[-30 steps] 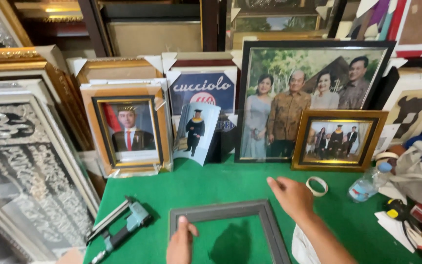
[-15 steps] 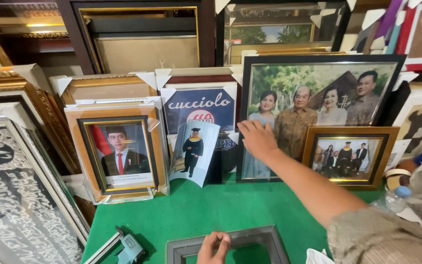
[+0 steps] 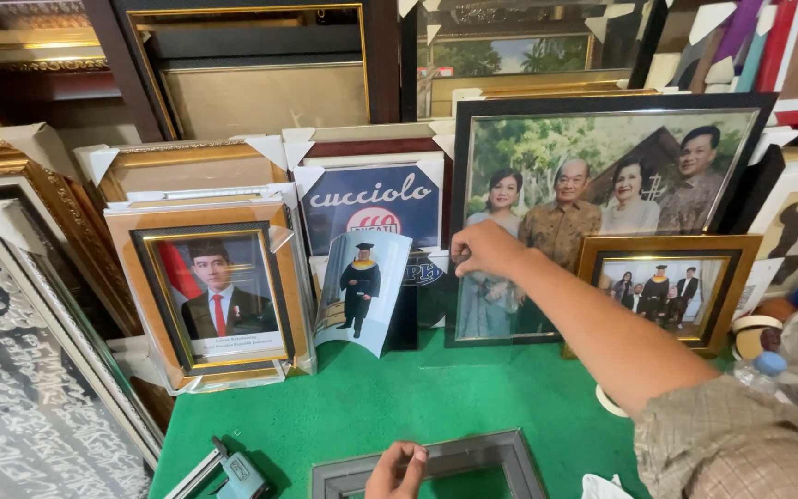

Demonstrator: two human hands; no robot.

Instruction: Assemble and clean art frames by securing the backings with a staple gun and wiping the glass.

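Right hand stretches forward, fingers loosely curled beside the graduation photo print, which leans upright just leftward; nothing grasped. Left hand presses the grey frame on the green bench.

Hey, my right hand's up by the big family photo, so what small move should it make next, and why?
Probably slide the right hand a little left and down to pinch the loose graduation print. The fingers hover just beside its top edge, holding nothing, while the left hand rests on the empty grey frame.
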